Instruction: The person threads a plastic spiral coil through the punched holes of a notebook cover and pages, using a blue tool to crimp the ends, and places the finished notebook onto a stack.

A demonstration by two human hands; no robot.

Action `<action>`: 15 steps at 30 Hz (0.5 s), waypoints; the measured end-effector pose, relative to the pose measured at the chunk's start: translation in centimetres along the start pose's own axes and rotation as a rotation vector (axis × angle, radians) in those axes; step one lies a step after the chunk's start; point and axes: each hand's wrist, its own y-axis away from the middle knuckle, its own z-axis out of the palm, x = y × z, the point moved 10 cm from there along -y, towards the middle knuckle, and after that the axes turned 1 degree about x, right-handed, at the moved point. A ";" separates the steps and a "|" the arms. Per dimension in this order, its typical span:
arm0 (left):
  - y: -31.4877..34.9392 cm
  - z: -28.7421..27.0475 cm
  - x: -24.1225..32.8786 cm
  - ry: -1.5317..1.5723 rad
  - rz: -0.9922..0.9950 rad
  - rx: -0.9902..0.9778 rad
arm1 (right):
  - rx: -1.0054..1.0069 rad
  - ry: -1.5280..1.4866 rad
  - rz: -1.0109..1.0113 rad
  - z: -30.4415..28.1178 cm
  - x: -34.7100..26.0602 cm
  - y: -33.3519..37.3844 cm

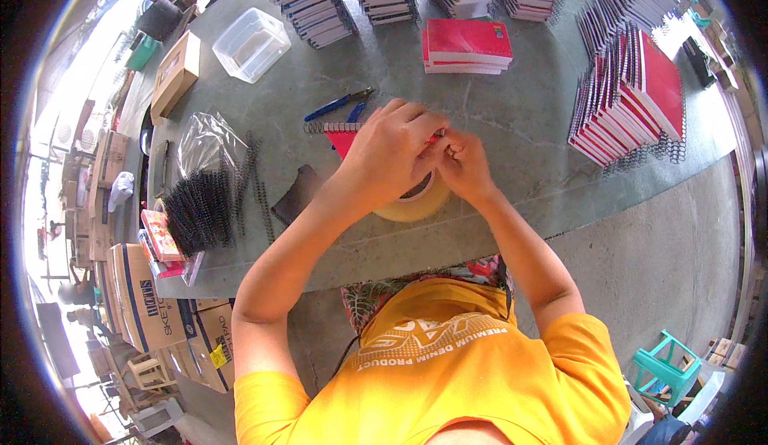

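A red spiral notebook lies in front of me, mostly hidden under my hands; its wire coil sticks out past the left side. My left hand is closed over the notebook, fingers bent at its right end. There the fingertips of my right hand meet it in a pinch, and a bit of red shows between them. Just what the right fingertips grip is hidden. Below the hands sits a wide roll of tape, partly covered. Blue-handled pliers rest just beyond the notebook.
Red notebooks lie at the far middle, with a larger stack at the right. More spiral-bound stacks line the far edge. On the left are a clear plastic tub, black coils and a plastic bag.
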 end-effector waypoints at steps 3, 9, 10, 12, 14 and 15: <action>-0.4 0.7 0.6 -0.014 0.036 -0.003 | -0.012 0.092 -0.018 -0.6 0.2 0.1; 0.0 0.1 0.4 -0.050 0.041 -0.020 | 0.027 0.036 -0.055 0.3 0.3 -0.1; -0.1 0.1 0.4 -0.063 0.020 -0.040 | 0.022 -0.020 -0.052 0.4 0.1 -0.2; -0.3 0.8 -0.1 -0.130 -0.062 -0.032 | 0.004 -0.140 -0.045 0.5 0.0 -0.2; -0.4 1.1 0.2 -0.184 -0.066 -0.036 | -0.012 -0.025 0.092 0.0 1.0 -0.1; -0.5 1.0 0.8 -0.204 -0.027 -0.047 | -0.019 0.026 0.161 -0.1 1.5 0.0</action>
